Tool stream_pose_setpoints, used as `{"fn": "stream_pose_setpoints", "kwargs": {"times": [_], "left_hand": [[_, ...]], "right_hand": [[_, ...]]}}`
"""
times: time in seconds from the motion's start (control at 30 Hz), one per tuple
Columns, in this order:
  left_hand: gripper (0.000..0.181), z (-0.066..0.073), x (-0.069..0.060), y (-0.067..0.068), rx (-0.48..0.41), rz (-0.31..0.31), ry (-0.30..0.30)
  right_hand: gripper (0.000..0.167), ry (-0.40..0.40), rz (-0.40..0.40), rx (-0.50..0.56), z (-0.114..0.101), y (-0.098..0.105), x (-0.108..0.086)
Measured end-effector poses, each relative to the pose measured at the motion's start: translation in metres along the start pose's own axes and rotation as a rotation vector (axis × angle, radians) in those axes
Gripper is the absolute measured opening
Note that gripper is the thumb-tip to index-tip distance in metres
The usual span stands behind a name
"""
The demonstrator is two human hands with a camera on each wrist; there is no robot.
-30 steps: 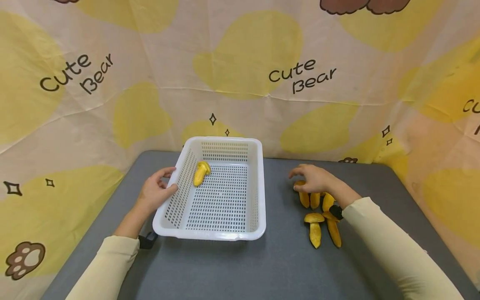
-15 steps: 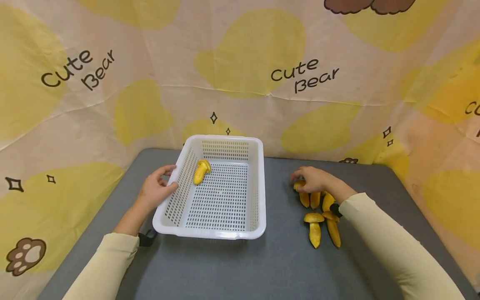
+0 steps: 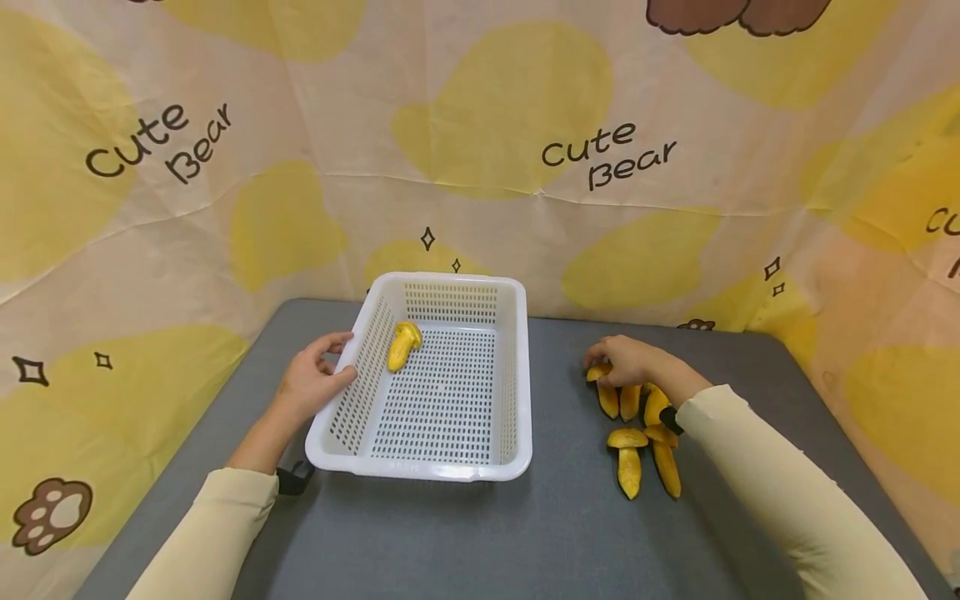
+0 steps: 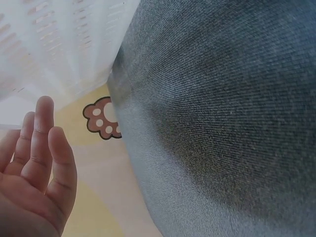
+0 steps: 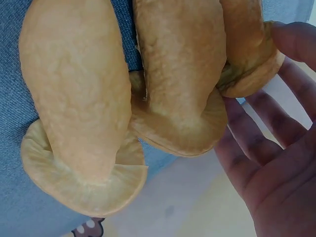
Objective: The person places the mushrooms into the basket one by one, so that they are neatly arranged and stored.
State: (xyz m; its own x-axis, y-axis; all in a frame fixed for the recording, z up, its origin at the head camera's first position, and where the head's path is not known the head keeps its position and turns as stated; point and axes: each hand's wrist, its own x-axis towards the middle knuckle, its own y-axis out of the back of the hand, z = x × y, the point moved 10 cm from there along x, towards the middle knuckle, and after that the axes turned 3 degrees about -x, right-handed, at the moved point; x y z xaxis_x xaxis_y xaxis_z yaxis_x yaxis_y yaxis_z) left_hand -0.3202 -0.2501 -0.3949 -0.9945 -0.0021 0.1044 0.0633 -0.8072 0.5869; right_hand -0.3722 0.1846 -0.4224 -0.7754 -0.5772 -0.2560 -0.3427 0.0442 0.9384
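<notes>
My left hand [image 3: 309, 382] is at the left rim of a white perforated plastic basket [image 3: 517, 392]. Its thumb lies over the rim and its fingers are outside, as the left wrist view also shows. Inside the basket, near the left wall, lies one yellow mushroom [image 3: 402, 348]. On the table to the right, my right hand [image 3: 628, 360] pinches the cap of the leftmost mushroom [image 3: 608, 403] in the back row. In the right wrist view the thumb touches that cap [image 5: 259, 74] with the fingers behind it; two neighbouring mushrooms [image 5: 79, 94] fill the left side.
Beside the held mushroom lie several more, including a front one [image 3: 628, 467] and another [image 3: 666, 468] partly under the right wrist. They rest on a dark grey table [image 3: 465, 533]. A patterned cloth [image 3: 480, 108] hangs behind and at both sides.
My right hand has lowered slightly and moved a little right, closing its thumb and fingers on the leftmost mushroom's cap. The left hand and basket stay in place.
</notes>
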Motion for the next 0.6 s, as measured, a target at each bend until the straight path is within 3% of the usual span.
{"fn": "stream_pose_setpoints", "kwargs": {"times": [0.27,0.6], "left_hand": [[0.055,-0.001,-0.001,-0.001,-0.008,0.006,0.015],[0.055,-0.003,-0.001,0.000,-0.012,0.010,0.011]], "right_hand": [[0.027,0.010,0.004,0.019,0.000,0.001,0.001],[0.027,0.009,0.082,0.056,-0.003,0.016,0.000]]}}
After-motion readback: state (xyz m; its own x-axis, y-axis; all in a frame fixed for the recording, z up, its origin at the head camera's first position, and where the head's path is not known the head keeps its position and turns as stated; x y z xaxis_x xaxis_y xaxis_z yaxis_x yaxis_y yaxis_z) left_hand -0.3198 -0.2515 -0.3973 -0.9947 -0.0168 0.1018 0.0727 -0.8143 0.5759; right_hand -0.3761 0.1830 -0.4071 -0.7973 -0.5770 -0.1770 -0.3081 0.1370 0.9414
